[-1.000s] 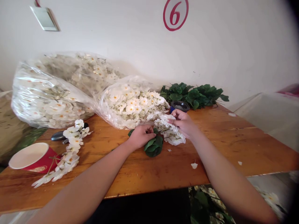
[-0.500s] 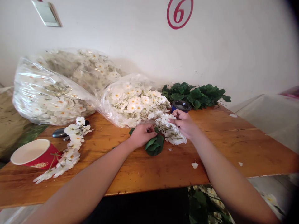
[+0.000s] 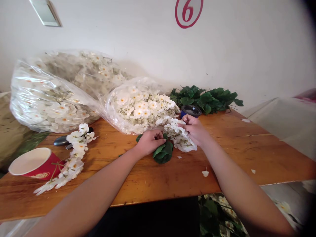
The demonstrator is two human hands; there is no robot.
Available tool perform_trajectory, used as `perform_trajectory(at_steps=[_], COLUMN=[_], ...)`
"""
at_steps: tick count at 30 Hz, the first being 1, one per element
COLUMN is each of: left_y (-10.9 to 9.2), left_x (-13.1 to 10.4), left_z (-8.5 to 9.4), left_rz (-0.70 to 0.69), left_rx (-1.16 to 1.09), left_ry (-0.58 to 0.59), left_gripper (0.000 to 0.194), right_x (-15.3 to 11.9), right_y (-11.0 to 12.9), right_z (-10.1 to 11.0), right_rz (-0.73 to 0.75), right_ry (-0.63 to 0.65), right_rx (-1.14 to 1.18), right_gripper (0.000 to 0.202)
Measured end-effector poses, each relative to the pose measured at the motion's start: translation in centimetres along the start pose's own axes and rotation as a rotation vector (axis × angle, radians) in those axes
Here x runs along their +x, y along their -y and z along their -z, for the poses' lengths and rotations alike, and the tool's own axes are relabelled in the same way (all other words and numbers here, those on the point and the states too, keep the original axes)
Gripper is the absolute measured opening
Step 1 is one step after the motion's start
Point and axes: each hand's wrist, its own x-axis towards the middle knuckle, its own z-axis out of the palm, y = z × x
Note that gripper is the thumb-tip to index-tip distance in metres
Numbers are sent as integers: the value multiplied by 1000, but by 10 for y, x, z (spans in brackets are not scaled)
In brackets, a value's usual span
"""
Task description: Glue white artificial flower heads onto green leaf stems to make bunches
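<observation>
My left hand is closed around the stems of an artificial flower spray, with dark green leaves sticking out on both sides of it. To its right, the fingers of my right hand are closed on a cluster of white artificial flowers joined to thin stems. The exact grip points are partly hidden by my fingers and the petals. Just behind my right hand stands a dark blue round container with a black rim. Behind my left hand, loose white flowers spill from a clear plastic bag.
A large clear bag of white flowers lies at the back left. A red and white paper cup and a white flower spray rest at left, near a dark rounded object. Green leaf bunches lie at the back of the wooden table.
The camera view has shifted very slightly. Both hands keep nearly the same pose and hold the same leaves and flowers.
</observation>
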Motion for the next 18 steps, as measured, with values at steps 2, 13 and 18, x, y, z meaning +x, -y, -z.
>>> perform_trajectory(at_steps=[2,13,18], left_y=[0,0,1], left_x=[0,0,1], left_z=[0,0,0], left_rz=[-1,-27,-24], left_rx=[-8,-12,-30], left_ry=[0,12,7], left_gripper=[17,18,18], right_x=[1,-2,-1], right_y=[-1,-3,3], right_z=[1,-8,-2], right_rz=[2,9,18], right_ry=[-3,-4,-47], right_rx=[1,-107,-31], right_gripper=[49,50,50])
